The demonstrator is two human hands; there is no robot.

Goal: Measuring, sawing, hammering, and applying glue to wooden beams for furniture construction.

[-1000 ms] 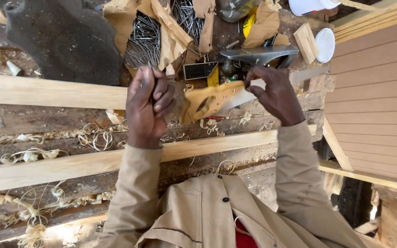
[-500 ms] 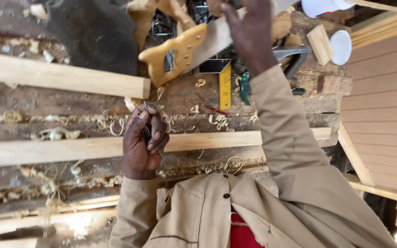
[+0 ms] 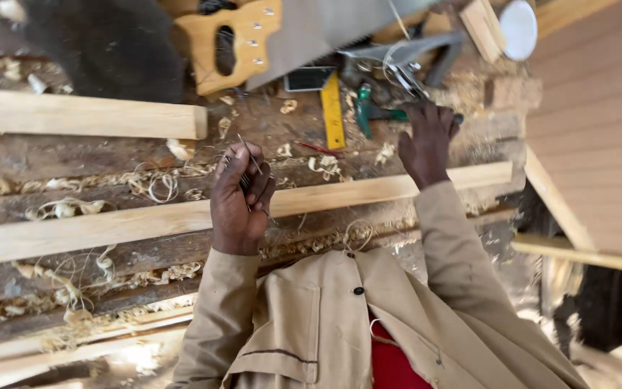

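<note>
Gripping a bundle of thin nails (image 3: 250,169), my left hand (image 3: 237,205) hovers over the long wooden strip (image 3: 181,220). My right hand (image 3: 426,144), fingers curled loosely, grasp unclear, touches a green-handled tool (image 3: 376,114); 1 view only. Best kept pinched firmly.

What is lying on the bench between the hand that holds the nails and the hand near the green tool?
In the head view, wood shavings and a thin red pencil-like stick lie between the left hand and the right hand.
</note>
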